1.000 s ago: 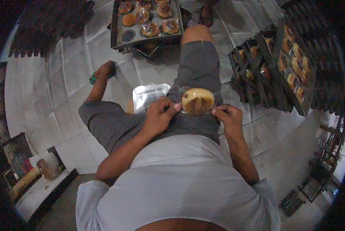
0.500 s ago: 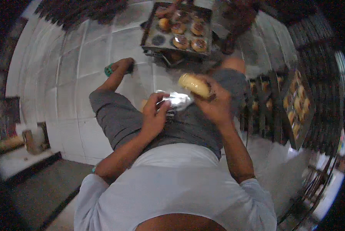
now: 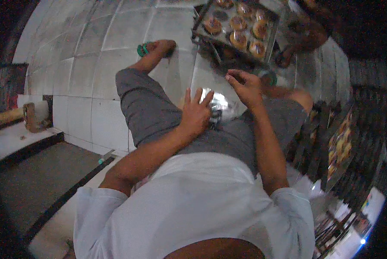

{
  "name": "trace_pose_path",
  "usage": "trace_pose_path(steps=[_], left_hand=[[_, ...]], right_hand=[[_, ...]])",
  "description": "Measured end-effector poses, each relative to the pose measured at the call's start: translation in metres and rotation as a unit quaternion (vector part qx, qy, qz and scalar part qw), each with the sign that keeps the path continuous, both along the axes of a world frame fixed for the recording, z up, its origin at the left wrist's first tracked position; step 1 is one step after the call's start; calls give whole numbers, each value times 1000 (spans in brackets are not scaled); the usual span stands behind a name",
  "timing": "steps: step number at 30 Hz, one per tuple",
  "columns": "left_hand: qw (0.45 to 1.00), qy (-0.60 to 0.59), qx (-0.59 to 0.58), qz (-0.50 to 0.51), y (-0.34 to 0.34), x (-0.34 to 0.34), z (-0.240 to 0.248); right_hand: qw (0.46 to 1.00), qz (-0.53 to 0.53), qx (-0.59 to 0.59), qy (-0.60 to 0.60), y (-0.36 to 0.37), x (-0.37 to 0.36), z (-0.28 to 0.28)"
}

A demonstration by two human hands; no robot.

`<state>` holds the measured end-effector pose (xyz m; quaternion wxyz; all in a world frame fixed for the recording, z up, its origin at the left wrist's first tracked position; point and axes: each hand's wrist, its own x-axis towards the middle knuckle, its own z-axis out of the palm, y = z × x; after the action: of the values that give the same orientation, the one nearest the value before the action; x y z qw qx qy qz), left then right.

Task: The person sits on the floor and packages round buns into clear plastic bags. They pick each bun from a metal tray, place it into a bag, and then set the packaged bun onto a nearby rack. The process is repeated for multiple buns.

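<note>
Over the lap, my left hand (image 3: 195, 115) has its fingers stretched and spread at the edge of a shiny clear plastic bag (image 3: 221, 102). The bag lies between my thighs; whether my fingertips touch it I cannot tell. My right hand (image 3: 248, 89) hangs above and to the right of it, thumb and curled fingertips close together, with nothing visible between them. Just beyond, a dark metal tray (image 3: 274, 32) bears several round browned buns (image 3: 238, 39) with dark, glossy tops. A dark bare round spot shows among them.
My left foot (image 3: 161, 45), with a green strap, is on the pale tiled floor (image 3: 128, 32). Another person's limb (image 3: 305, 39) is right of the tray. A tilted tray of pastries (image 3: 342, 138) stands in dark racks at right. A cylindrical object (image 3: 35, 116) sits on the white ledge at left.
The yellow bun is gone from my right hand. My left hand's fingers have spread from their grip on the bag. The tray's near left spot, bare before, now bears a bun. The view has shifted.
</note>
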<state>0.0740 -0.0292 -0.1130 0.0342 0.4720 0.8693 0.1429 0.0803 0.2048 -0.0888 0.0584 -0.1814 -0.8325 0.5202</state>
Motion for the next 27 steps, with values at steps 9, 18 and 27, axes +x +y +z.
trace_pose_path(steps=[9, 18, 27], left_hand=[[975, -45, 216, -4, -23, -2, 36], [482, -767, 364, 216, 34, -9, 70], [692, -444, 367, 434, -22, -166, -45]], right_hand=[[958, 255, 120, -50, -49, 62, -2], [915, -178, -359, 41, -52, 11, 57], [892, -85, -422, -142, 14, -105, -52]])
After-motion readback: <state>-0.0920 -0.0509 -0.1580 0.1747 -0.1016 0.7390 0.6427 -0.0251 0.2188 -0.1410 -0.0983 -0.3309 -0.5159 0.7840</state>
